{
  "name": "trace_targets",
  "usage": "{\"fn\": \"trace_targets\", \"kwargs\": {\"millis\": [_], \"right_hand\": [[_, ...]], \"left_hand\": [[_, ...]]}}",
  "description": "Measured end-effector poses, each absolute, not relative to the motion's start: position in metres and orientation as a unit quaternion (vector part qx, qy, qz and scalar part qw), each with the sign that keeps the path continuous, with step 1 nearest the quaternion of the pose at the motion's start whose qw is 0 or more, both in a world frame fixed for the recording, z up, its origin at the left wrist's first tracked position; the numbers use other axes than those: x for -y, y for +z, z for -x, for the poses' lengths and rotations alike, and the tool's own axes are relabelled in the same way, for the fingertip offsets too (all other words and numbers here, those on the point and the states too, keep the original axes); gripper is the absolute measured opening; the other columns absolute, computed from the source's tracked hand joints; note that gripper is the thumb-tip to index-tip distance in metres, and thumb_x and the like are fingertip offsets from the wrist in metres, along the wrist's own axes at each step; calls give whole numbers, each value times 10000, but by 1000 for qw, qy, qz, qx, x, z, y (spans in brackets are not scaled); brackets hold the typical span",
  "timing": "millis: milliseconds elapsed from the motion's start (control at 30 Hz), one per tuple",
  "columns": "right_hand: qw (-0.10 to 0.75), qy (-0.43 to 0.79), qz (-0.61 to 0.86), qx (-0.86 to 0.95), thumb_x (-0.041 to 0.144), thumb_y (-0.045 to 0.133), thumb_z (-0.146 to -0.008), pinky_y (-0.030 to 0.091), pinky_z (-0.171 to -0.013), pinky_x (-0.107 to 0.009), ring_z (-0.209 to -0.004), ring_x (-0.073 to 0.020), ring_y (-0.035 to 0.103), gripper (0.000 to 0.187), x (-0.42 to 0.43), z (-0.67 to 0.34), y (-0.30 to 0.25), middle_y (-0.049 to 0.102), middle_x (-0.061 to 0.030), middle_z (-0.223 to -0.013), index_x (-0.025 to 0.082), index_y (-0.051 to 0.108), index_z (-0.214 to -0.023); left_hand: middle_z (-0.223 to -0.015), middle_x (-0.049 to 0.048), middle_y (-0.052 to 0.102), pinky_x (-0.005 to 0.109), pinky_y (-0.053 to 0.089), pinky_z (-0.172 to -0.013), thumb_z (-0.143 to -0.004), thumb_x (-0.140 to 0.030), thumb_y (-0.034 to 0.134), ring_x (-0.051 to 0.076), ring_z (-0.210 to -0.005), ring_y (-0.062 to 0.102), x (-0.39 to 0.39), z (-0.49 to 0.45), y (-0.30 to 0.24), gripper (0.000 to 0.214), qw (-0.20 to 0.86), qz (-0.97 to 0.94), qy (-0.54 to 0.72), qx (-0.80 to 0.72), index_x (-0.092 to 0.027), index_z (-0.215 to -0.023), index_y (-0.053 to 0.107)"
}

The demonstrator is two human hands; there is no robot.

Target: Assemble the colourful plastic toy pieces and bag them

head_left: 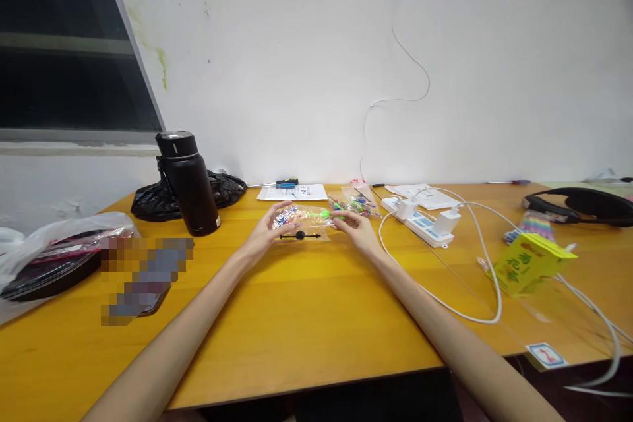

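Observation:
My left hand (264,232) and my right hand (353,226) reach out over the orange wooden table (306,316). Between them they hold a small clear plastic bag (301,223) of colourful little parts, with a green piece at its right end and a black rod with a bead lying under it. The left fingers curl round the bag's left end. The right fingers pinch its right end. A second clear bag of colourful bits (359,201) lies just behind the right hand.
A black flask (188,183) stands at the left beside a black plastic bag (163,201). Papers (293,192) lie by the wall. A white power strip (425,221) with chargers and cables sits right, near a yellow packet (529,262) and a black headset (583,204).

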State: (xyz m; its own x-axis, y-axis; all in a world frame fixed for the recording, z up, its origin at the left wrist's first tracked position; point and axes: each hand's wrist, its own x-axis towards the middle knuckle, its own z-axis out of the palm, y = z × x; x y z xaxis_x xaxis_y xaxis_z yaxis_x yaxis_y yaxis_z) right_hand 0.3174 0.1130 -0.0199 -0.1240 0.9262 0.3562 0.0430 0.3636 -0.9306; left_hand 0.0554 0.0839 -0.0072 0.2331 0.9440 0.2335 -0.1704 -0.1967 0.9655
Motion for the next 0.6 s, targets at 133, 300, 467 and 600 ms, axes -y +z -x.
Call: {"fn": "trace_targets", "kwargs": {"millis": [133,300,467,600], "right_hand": [[553,398,427,594,446,753,-737,544,-908,-408,-865,-214,687,321,-120,-328,-21,755,-68,-941,187,748,-926],[520,373,459,617,419,713,-734,530,-837,-366,-817,-201,664,286,-126,-334,-26,752,-65,-905,178,745,-886],[385,364,427,732,419,659,-841,527,-747,-319,-789,-205,684,290,-113,-323,-32,756,-69,-888,164,736,-954],[341,290,386,807,375,593,-924,530,-768,-319,-827,-208,692,252,-101,-317,-31,760,-77,-983,187,732,-1018]], "left_hand": [[-1437,64,570,331,583,-844,-777,-351,750,247,-1128,679,-92,-42,-3,592,552,-509,549,-367,-340,-1342,574],[-1390,61,616,301,601,-798,-768,-260,709,206,-1051,692,-100,-28,3,564,528,-448,622,-365,-292,-1318,585],[-1465,64,560,385,621,-816,-785,-282,700,229,-1077,680,-97,-30,4,585,558,-457,609,-329,-305,-1350,551],[-1448,64,580,344,584,-879,-792,-289,707,212,-1067,697,-91,-39,3,589,575,-486,572,-326,-312,-1361,553]]}}
